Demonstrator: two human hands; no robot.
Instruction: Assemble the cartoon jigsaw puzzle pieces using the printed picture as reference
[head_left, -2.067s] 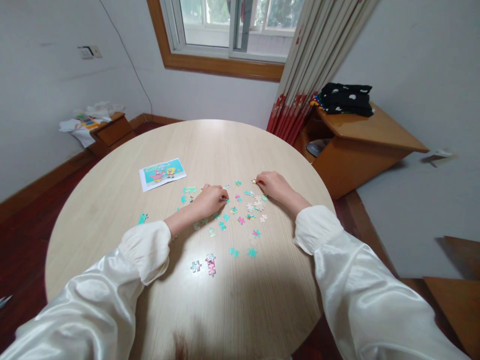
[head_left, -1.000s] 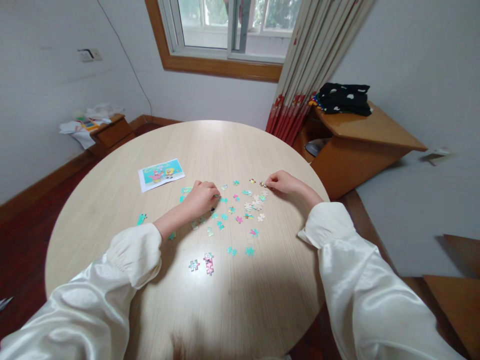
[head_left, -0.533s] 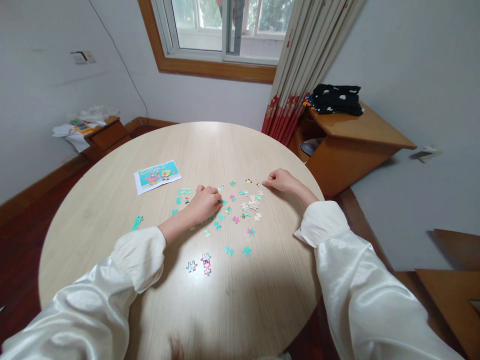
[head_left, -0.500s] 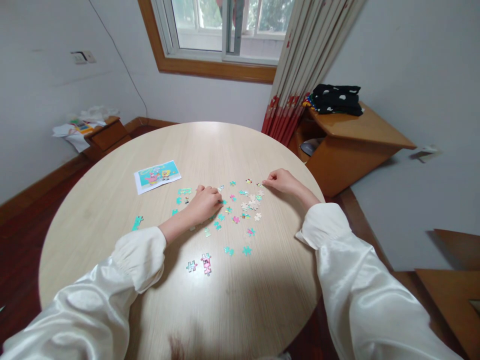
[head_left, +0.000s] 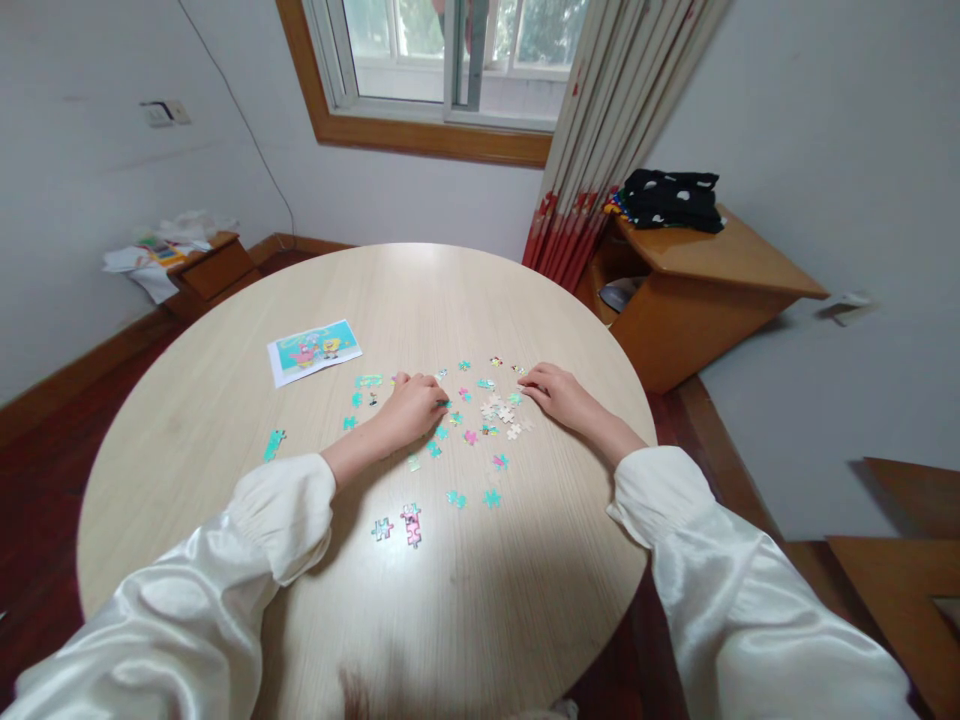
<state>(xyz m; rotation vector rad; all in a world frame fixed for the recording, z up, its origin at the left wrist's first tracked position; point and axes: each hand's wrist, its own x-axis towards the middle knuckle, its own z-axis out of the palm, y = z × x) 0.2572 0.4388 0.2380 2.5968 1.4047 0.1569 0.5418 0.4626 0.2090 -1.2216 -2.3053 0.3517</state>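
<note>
Loose jigsaw puzzle pieces lie across the middle of the round table, teal and pink ones among several pale ones turned face down. My left hand rests among them, fingers bent together, with a teal puzzle piece at its fingertips. At the right edge of the spread, my right hand pinches a small pale puzzle piece, partly hidden by the fingers. Nearer to me are a joined pink pair of pieces and a separate piece. A joined teal strip lies left of my left forearm.
A printed cartoon picture lies at the table's back left. Beyond the table stand a wooden cabinet with folded black cloth on it, a curtain, and a low drawer unit with papers.
My right hand has moved nearer to me and slightly left, from the far right pieces to the pale ones. My left hand has hardly moved.
</note>
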